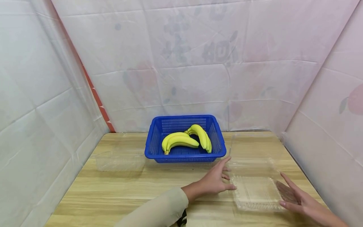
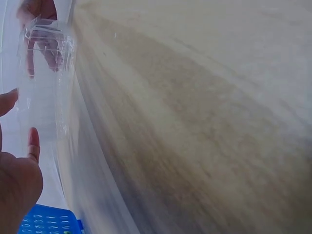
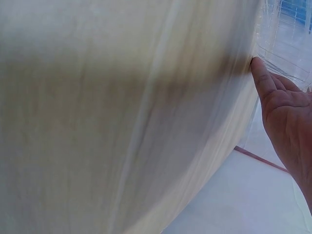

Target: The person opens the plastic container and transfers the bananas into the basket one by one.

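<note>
Left hand: your left hand point(image 1: 216, 181) is lying at the left edge of the clear plastic box point(image 1: 256, 192), near right on the worktop point(image 1: 127, 189). Its fingers point(image 1: 225, 164) are stretched out straight and spread, with the tips touching or just beside the box's left rim; they are gripping nothing.

Right hand: your right hand point(image 1: 297, 198) is sitting at the box's right edge, palm turned inward. Its fingers point(image 1: 286, 180) are straight and open, lying against the box's right wall without curling round it.

Clear plastic box: it is resting flat on the worktop between your two hands, its open clear lid point(image 1: 249, 148) lying on the far side of it.

Blue basket: the blue basket point(image 1: 185, 156) is standing at the far middle of the worktop, just left of the lid.

Bananas: two yellow bunches of bananas point(image 1: 185, 138) are lying inside the basket.

Second clear box: another clear container point(image 1: 120, 157) is sitting just left of the basket.

Wrist views: both are blurred, showing only worktop, clear plastic and fingertips.
</note>
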A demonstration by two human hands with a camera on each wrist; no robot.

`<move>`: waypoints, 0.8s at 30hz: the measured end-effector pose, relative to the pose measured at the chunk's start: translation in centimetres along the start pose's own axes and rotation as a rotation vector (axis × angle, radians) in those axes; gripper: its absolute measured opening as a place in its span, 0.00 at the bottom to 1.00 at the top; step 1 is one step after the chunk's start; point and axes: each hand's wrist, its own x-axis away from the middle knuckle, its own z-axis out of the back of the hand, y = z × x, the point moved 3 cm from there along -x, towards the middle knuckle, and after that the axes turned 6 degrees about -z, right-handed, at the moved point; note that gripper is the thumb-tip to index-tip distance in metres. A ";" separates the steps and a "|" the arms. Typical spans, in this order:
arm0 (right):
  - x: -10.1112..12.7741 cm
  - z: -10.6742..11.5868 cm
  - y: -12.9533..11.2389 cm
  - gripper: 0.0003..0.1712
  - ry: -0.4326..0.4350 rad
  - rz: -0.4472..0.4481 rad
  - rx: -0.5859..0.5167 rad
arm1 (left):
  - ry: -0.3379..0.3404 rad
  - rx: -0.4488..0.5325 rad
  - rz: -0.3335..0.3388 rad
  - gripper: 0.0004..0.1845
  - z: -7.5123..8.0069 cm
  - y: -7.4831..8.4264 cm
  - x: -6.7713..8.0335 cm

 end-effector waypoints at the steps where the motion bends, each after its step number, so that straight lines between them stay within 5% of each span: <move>1: 0.0 0.1 0.0 0.60 0.001 -0.002 0.005 | 0.001 0.011 0.001 0.60 0.0 -0.1 -0.1; 24: -0.2 0.9 0.1 0.58 0.062 -0.132 0.127 | -0.031 0.132 0.089 0.63 0.0 -1.0 -1.5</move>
